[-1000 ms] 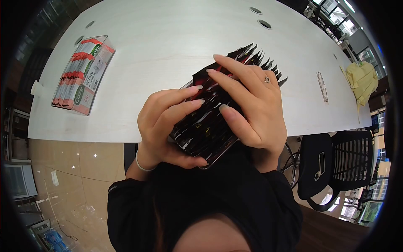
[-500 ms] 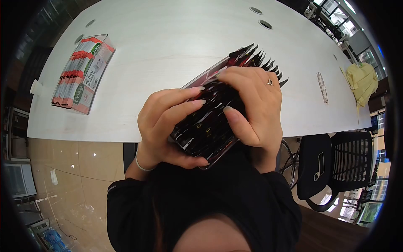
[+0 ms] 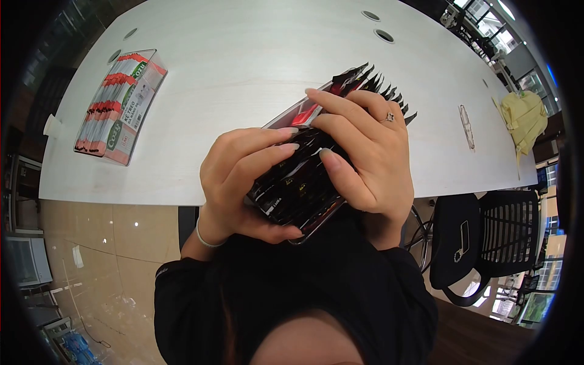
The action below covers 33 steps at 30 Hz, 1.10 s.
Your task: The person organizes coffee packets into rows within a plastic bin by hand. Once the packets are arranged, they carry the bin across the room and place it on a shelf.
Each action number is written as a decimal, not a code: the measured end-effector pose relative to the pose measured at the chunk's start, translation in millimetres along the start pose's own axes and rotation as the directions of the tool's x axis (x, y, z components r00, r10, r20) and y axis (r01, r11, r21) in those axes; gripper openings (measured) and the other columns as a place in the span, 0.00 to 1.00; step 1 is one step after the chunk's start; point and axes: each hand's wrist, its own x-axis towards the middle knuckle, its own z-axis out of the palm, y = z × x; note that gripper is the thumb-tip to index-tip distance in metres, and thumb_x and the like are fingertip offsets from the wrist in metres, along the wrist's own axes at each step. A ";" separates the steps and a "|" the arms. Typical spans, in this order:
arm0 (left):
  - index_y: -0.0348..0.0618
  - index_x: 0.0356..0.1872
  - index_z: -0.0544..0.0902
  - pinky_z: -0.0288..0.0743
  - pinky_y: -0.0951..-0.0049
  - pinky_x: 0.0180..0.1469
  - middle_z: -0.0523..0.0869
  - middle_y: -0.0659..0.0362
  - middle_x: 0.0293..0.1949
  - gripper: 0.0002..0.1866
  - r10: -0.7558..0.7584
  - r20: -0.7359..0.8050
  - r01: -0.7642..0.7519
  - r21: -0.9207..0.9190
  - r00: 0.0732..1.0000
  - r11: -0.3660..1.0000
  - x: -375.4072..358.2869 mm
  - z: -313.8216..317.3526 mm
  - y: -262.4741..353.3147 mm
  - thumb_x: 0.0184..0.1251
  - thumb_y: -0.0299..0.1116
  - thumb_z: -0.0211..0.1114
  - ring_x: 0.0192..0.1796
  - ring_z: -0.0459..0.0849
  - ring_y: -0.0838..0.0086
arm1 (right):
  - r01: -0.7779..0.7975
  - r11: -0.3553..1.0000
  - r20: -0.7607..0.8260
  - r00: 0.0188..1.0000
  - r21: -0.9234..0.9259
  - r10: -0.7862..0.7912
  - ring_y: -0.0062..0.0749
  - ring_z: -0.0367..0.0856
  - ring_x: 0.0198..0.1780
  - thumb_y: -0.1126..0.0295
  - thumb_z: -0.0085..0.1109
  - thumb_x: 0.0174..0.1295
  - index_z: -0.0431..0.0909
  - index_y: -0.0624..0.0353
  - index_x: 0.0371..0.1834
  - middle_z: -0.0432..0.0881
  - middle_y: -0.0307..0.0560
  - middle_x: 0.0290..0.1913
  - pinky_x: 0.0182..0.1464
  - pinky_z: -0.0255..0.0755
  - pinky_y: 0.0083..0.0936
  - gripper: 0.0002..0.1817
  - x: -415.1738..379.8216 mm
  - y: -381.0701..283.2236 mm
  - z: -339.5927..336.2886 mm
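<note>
A clear plastic box is packed with a row of thin black sachets and stands tilted at the table's front edge, close to my body. Around its near left end my left hand is closed, two fingers over the top and the thumb low on the side. My right hand lies over the sachets, thumb and fingers curled on them, one fingertip near the far rim. Between the two hands a red and pink patch shows inside the box. Jagged sachet ends stick out beyond my right hand.
Another clear box of red and white Cozy sachets lies on the white table at left. Glasses lie at right, near a yellow cloth bag. A black chair stands beside me.
My right hand's fingers have lifted and spread toward the far rim, uncovering the red patch. My left hand and the box have stayed in place.
</note>
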 end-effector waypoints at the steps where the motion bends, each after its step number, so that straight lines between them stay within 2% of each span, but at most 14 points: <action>1: 0.38 0.47 0.82 0.78 0.64 0.47 0.86 0.50 0.47 0.36 0.003 0.001 -0.003 -0.002 1.000 1.000 0.0 0.0 -0.1 0.48 0.62 0.71 0.45 0.84 0.59 | -0.003 1.000 0.011 1.000 0.001 0.003 0.44 0.77 0.50 0.57 0.52 0.50 0.81 0.61 0.38 0.82 0.48 0.56 0.50 0.63 0.34 0.20 0.1 -0.1 -0.4; 2: 0.38 0.47 0.82 0.78 0.64 0.47 0.86 0.50 0.47 0.36 0.004 0.000 -0.004 -0.001 1.000 1.000 0.2 0.0 -0.1 0.48 0.62 0.71 0.45 0.84 0.59 | -0.001 1.000 0.012 1.000 0.000 0.001 0.44 0.77 0.50 0.57 0.52 0.50 0.81 0.61 0.38 0.82 0.48 0.56 0.50 0.63 0.34 0.20 1.3 0.0 -1.1; 4: 0.38 0.48 0.81 0.78 0.63 0.47 0.86 0.50 0.48 0.36 0.005 0.003 -0.005 -0.011 1.000 1.000 0.6 0.0 0.0 0.48 0.62 0.71 0.45 0.84 0.59 | 0.047 0.998 -0.007 0.999 -0.042 -0.048 0.39 0.78 0.52 0.58 0.60 0.50 0.79 0.58 0.33 0.83 0.44 0.55 0.43 0.63 0.30 0.15 4.9 0.4 -3.8; 8: 0.38 0.48 0.81 0.79 0.63 0.47 0.86 0.50 0.48 0.36 -0.003 0.009 0.003 -0.011 1.000 1.000 0.0 -0.7 0.3 0.48 0.62 0.71 0.45 0.84 0.59 | 0.039 0.999 0.036 0.999 -0.034 -0.038 0.40 0.80 0.53 0.58 0.61 0.50 0.79 0.58 0.33 0.84 0.45 0.52 0.43 0.63 0.30 0.15 6.5 1.0 -5.3; 10: 0.38 0.48 0.81 0.79 0.63 0.47 0.86 0.50 0.48 0.37 -0.005 0.008 0.005 -0.002 1.000 1.000 0.0 -0.7 0.3 0.48 0.62 0.71 0.45 0.84 0.59 | 0.033 0.998 -0.034 0.999 0.046 -0.031 0.39 0.82 0.50 0.56 0.62 0.51 0.80 0.58 0.34 0.85 0.44 0.46 0.42 0.62 0.30 0.16 4.9 3.3 -0.3; 14: 0.38 0.48 0.82 0.79 0.64 0.47 0.86 0.50 0.48 0.36 -0.011 0.002 0.011 0.001 1.000 1.000 -0.8 -0.5 -0.1 0.48 0.62 0.71 0.45 0.84 0.59 | 0.072 0.995 -0.106 0.992 0.074 -0.064 0.38 0.83 0.45 0.52 0.63 0.51 0.81 0.58 0.36 0.85 0.42 0.39 0.42 0.62 0.29 0.20 5.2 5.0 3.0; 20: 0.37 0.49 0.80 0.79 0.64 0.46 0.85 0.50 0.48 0.45 -0.018 -0.018 0.017 -0.043 1.000 0.999 2.7 0.0 3.1 0.40 0.69 0.73 0.46 0.84 0.59 | 0.012 0.999 -0.020 1.000 0.030 -0.012 0.35 0.81 0.42 0.46 0.62 0.53 0.81 0.56 0.37 0.83 0.39 0.36 0.51 0.61 0.35 0.23 6.7 -2.3 -4.5; 22: 0.36 0.52 0.78 0.78 0.63 0.47 0.85 0.50 0.48 0.51 0.002 -0.003 -0.002 -0.003 1.000 1.000 2.6 -0.3 2.9 0.33 0.72 0.74 0.45 0.84 0.59 | 0.005 0.998 0.091 0.996 -0.055 0.000 0.46 0.81 0.52 0.45 0.54 0.54 0.81 0.59 0.45 0.84 0.46 0.43 0.60 0.55 0.41 0.28 6.7 -3.5 -5.2; 26: 0.34 0.57 0.74 0.77 0.63 0.50 0.84 0.49 0.50 0.57 -0.093 -0.064 0.088 -0.082 0.994 0.993 -9.9 7.1 0.9 0.30 0.72 0.76 0.47 0.83 0.59 | -0.006 0.999 0.065 0.998 -0.052 0.009 0.46 0.81 0.51 0.47 0.56 0.54 0.81 0.58 0.44 0.84 0.45 0.42 0.62 0.57 0.42 0.26 9.5 -8.4 0.5; 28: 0.32 0.61 0.68 0.75 0.63 0.53 0.82 0.47 0.52 0.63 -0.144 -0.166 0.117 -0.162 0.976 0.980 -16.1 9.1 -1.7 0.27 0.74 0.76 0.51 0.81 0.59 | -0.044 0.996 -0.009 0.999 -0.083 0.043 0.44 0.81 0.51 0.49 0.59 0.55 0.81 0.57 0.44 0.84 0.44 0.42 0.61 0.61 0.42 0.24 10.7 -13.5 9.8; 29: 0.30 0.63 0.66 0.73 0.61 0.57 0.78 0.44 0.56 0.62 -0.133 -0.154 0.102 -0.192 0.979 0.976 -18.4 7.2 -2.5 0.33 0.71 0.76 0.55 0.78 0.57 | -0.063 0.993 -0.047 0.997 -0.096 0.059 0.43 0.81 0.51 0.50 0.60 0.55 0.81 0.57 0.44 0.84 0.44 0.41 0.60 0.63 0.42 0.23 11.3 -16.1 14.7; 30: 0.30 0.63 0.66 0.73 0.61 0.57 0.78 0.44 0.56 0.62 -0.132 -0.151 0.102 -0.192 0.980 0.976 -18.9 5.0 -2.8 0.33 0.71 0.76 0.55 0.78 0.57 | -0.066 0.993 -0.049 0.997 -0.094 0.061 0.43 0.81 0.51 0.50 0.60 0.55 0.81 0.57 0.44 0.84 0.44 0.41 0.60 0.63 0.42 0.23 12.0 -19.0 20.0; 32: 0.29 0.63 0.65 0.71 0.58 0.60 0.75 0.41 0.59 0.56 -0.139 -0.228 0.108 -0.141 0.964 0.984 -18.3 0.9 -2.8 0.42 0.64 0.75 0.58 0.76 0.55 | -0.125 0.982 -0.162 0.981 -0.139 0.102 0.42 0.81 0.51 0.51 0.62 0.55 0.82 0.57 0.44 0.84 0.44 0.42 0.61 0.62 0.42 0.22 14.2 -24.5 29.3; 33: 0.31 0.62 0.68 0.69 0.57 0.62 0.72 0.39 0.61 0.46 -0.204 -0.228 0.152 -0.227 0.952 0.962 -15.8 -1.0 0.2 0.47 0.54 0.73 0.60 0.74 0.53 | -0.128 0.982 -0.163 0.981 -0.138 0.105 0.42 0.81 0.51 0.51 0.62 0.55 0.82 0.57 0.44 0.84 0.44 0.42 0.61 0.62 0.42 0.22 15.1 -26.6 31.5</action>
